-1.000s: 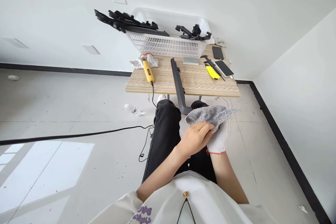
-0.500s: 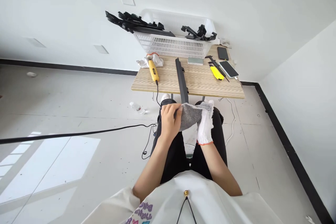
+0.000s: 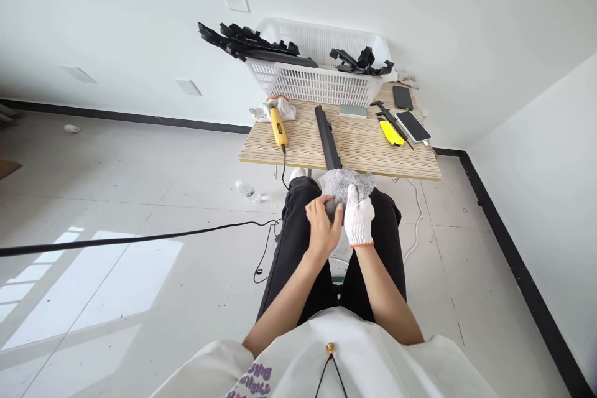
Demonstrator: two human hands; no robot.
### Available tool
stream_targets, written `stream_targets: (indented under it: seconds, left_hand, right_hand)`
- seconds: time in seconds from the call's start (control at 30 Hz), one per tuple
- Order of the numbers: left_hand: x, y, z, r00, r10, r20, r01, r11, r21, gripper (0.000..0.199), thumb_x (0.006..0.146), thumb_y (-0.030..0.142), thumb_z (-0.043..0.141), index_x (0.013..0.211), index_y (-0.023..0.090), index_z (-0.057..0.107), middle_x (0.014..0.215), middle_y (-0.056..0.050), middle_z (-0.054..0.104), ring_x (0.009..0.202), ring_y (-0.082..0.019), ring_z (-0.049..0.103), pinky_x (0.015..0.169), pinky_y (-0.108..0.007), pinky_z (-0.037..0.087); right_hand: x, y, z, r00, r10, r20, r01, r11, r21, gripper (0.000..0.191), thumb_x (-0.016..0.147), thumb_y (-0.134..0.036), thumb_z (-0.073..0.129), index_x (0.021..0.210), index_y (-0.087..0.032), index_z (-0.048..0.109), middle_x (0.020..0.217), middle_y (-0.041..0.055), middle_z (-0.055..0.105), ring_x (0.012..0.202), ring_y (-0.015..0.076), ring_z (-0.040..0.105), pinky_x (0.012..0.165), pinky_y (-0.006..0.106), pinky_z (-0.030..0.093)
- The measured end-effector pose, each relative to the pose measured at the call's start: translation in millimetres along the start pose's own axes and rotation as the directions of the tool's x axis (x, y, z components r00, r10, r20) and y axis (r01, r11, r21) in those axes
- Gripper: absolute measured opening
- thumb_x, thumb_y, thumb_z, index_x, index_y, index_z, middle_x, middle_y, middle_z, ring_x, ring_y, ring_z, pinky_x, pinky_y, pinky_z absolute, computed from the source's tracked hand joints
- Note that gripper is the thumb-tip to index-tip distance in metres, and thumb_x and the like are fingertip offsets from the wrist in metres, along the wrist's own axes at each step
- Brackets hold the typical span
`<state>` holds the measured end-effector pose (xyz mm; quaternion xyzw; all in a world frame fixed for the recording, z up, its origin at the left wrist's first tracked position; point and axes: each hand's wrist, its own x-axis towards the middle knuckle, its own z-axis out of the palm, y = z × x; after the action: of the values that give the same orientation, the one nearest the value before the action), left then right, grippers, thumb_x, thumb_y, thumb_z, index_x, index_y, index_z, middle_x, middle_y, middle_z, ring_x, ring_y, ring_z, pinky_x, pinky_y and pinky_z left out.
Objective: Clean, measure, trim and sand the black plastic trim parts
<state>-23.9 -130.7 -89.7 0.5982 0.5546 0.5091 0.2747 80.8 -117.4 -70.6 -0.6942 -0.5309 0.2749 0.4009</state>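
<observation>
A grey cloth (image 3: pixel 347 183) is held over my lap, just off the table's front edge. My left hand (image 3: pixel 323 224) is bare and pinches the cloth's lower left side between thumb and fingers. On the right, my right hand (image 3: pixel 359 217) wears a white knitted glove with an orange cuff and grips the cloth, thumb on top. A long black plastic strip (image 3: pixel 328 137) lies on the wooden table (image 3: pixel 298 152); its near end reaches past the table edge and meets the cloth, which hides its tip.
Behind stands a white basket (image 3: pixel 317 84) with black plastic parts (image 3: pixel 252 45). A yellow corded tool (image 3: pixel 278 127) rests on a white glove at left. A phone (image 3: pixel 413 127), yellow cutter (image 3: pixel 390 133) and black caliper lie at right. A plastic bottle (image 3: pixel 248 191) is on the floor.
Both hands have drawn closer together, and the cloth has gone from spread out between them to bunched. The camera view has shifted slightly.
</observation>
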Motion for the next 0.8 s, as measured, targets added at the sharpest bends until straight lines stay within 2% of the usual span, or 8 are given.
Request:
stream_targets:
  seconds: [0.1,0.17,0.23,0.3,0.43,0.5,0.63,0.8]
  left_hand:
    - [-0.9,0.7,7.9,0.964,-0.198,0.179,0.242,0.931,-0.273,0.036,0.092,0.045,0.061,0.114,0.022,0.043,0.094,-0.004,0.06,0.086,-0.02,0.061,0.077,-0.033,0.047]
    - [4.9,0.1,10.7,0.929,-0.285,0.235,0.361,0.838,-0.409,0.042,0.091,0.051,0.061,0.113,0.023,0.039,0.081,0.002,0.058,0.068,-0.015,0.057,0.063,-0.026,0.043]
    - [12.2,-0.9,12.2,0.894,-0.367,0.257,0.448,0.726,-0.522,0.047,0.087,0.055,0.065,0.113,0.023,0.042,0.078,0.003,0.06,0.064,-0.013,0.057,0.06,-0.025,0.042]
    - [18.0,-2.3,13.6,0.855,-0.418,0.308,0.514,0.604,-0.609,0.051,0.082,0.055,0.071,0.113,0.021,0.049,0.082,0.0,0.065,0.071,-0.015,0.062,0.066,-0.027,0.046]
    - [21.7,-7.1,18.2,0.842,-0.35,0.41,0.537,0.488,-0.688,0.044,0.074,0.052,0.08,0.097,0.018,0.065,0.088,-0.003,0.068,0.086,-0.017,0.066,0.079,-0.028,0.049]
    - [21.4,-9.7,20.6,0.845,-0.333,0.419,0.534,0.473,-0.701,0.041,0.071,0.051,0.083,0.086,0.017,0.066,0.084,-0.002,0.067,0.082,-0.015,0.064,0.076,-0.026,0.048]
    - [22.2,-12.5,22.4,0.841,-0.353,0.41,0.537,0.453,-0.712,0.04,0.069,0.05,0.084,0.08,0.017,0.064,0.076,0.002,0.063,0.068,-0.01,0.057,0.066,-0.023,0.044]
    - [27.3,-10.6,20.8,0.832,-0.35,0.431,0.551,0.431,-0.715,0.038,0.068,0.046,0.086,0.08,0.017,0.063,0.077,0.001,0.063,0.068,-0.01,0.057,0.067,-0.022,0.046]
  right_hand:
    - [-3.6,4.1,-0.2,1.0,0.014,-0.009,-0.013,0.998,0.06,0.052,0.091,-0.055,0.052,0.121,-0.016,0.07,0.098,0.0165,0.073,0.114,0.0339,0.065,0.098,0.042,0.051]
    - [-6.8,2.8,-6.2,0.998,0.034,0.055,-0.04,0.993,0.111,0.05,0.09,-0.053,0.055,0.122,-0.018,0.07,0.105,0.0144,0.073,0.114,0.0325,0.065,0.096,0.041,0.052]
    - [-9.2,0.2,-17.2,0.988,0.046,0.148,-0.067,0.988,0.139,0.046,0.088,-0.051,0.059,0.123,-0.022,0.07,0.112,0.0096,0.074,0.112,0.0293,0.067,0.094,0.039,0.053]
    - [-10.3,-1.7,-30.3,0.976,0.029,0.218,-0.066,0.984,0.165,0.043,0.086,-0.047,0.064,0.122,-0.025,0.07,0.118,0.0056,0.073,0.111,0.0266,0.068,0.094,0.038,0.053]
    - [-10.4,0.9,-49.6,0.963,-0.051,0.264,-0.008,0.976,0.219,0.034,0.088,-0.039,0.063,0.117,-0.025,0.073,0.123,0.004,0.072,0.116,0.0247,0.066,0.102,0.037,0.049]
    - [-10.9,3.6,-53.0,0.966,-0.076,0.248,0.029,0.982,0.185,0.03,0.09,-0.037,0.06,0.113,-0.025,0.074,0.122,0.0036,0.073,0.114,0.0242,0.067,0.102,0.037,0.049]
    - [-11.5,6.5,-53.0,0.977,-0.104,0.184,0.091,0.993,0.08,0.029,0.092,-0.036,0.057,0.115,-0.028,0.073,0.12,0.0033,0.073,0.116,0.0249,0.066,0.098,0.034,0.049]
    - [-8.5,12.8,-52.9,0.996,-0.052,0.077,0.045,0.994,0.097,0.033,0.09,-0.043,0.061,0.116,-0.026,0.072,0.117,0.0037,0.074,0.109,0.0249,0.069,0.097,0.034,0.049]
